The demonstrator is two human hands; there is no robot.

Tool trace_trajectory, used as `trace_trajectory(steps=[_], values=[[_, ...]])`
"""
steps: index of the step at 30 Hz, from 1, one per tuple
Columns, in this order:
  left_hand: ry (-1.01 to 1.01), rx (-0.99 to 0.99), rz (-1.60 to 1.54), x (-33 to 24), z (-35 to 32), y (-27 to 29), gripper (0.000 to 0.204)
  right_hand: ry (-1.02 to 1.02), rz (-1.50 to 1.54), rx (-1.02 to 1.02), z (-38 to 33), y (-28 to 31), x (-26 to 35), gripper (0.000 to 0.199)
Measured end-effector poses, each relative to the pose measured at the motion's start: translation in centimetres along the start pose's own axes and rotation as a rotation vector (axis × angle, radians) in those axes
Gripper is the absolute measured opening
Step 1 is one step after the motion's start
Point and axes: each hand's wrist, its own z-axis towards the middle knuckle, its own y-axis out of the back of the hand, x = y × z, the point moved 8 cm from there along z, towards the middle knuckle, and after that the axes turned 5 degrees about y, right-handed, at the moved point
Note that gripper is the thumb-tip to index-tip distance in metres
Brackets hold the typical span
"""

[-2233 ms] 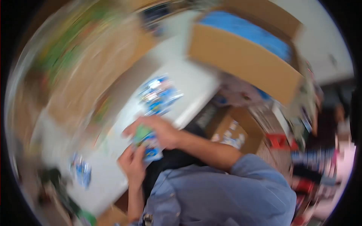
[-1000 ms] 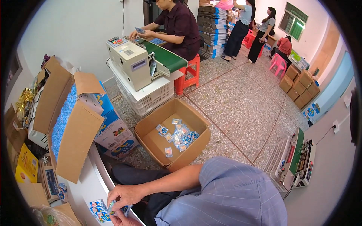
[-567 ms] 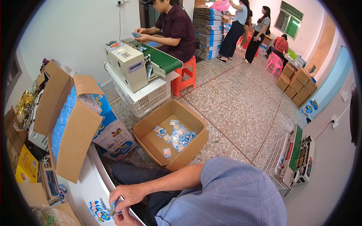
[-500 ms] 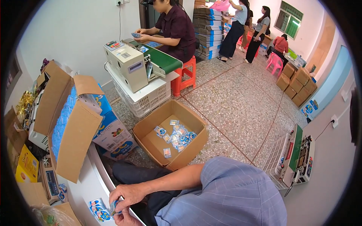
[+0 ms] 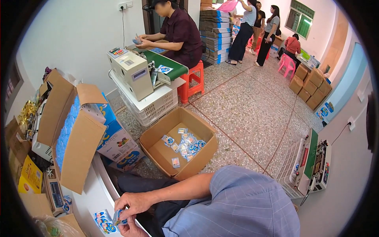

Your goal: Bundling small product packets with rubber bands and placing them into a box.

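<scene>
At the edge of the white table, my right hand (image 5: 134, 204) is closed on a small stack of blue-and-white printed packets (image 5: 117, 217). Just below it, my left hand (image 5: 131, 228) pinches the lower end of the same stack, its fingers partly hidden. Flat on the table beside them lie several similar packets (image 5: 103, 222), blue with coloured print. An open carton (image 5: 85, 152) tightly filled with blue packets leans on the table past my hands. On the floor, a large open cardboard box (image 5: 158, 148) holds a loose heap of small packets (image 5: 189, 146).
A beige machine (image 5: 132, 71) with a green conveyor belt (image 5: 169, 65) stands on a white crate (image 5: 152, 104); a person sits behind it on a red stool (image 5: 193, 81). Another machine (image 5: 314, 170) stands at right. Stacked flat cartons (image 5: 215, 37) and several people are farther back.
My hands shift slightly, and the packets they hold tilt a little. On the conveyor, a packet now lies near the belt's front end. The seated person's hands have moved slightly left and lower.
</scene>
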Motion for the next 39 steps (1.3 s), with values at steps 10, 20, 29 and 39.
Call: trace_trajectory(steps=[10,20,29,39], values=[[0.005,-0.03,0.014,0.0,-0.3,0.3,0.029,0.016,-0.088,0.0,0.3,0.0,-1.2,0.036],[0.015,-0.073,0.045,-0.9,-0.4,0.7,0.025,0.022,-0.136,0.053,1.3,-0.6,-1.7,0.032],[0.057,-0.034,0.024,-1.4,0.2,0.0,0.025,-0.026,-0.042,-0.002,1.8,0.0,-1.1,0.027],[0.169,0.022,0.176,-9.0,1.8,-5.6,0.021,-0.034,0.237,-0.427,1.1,9.3,-1.4,0.03]])
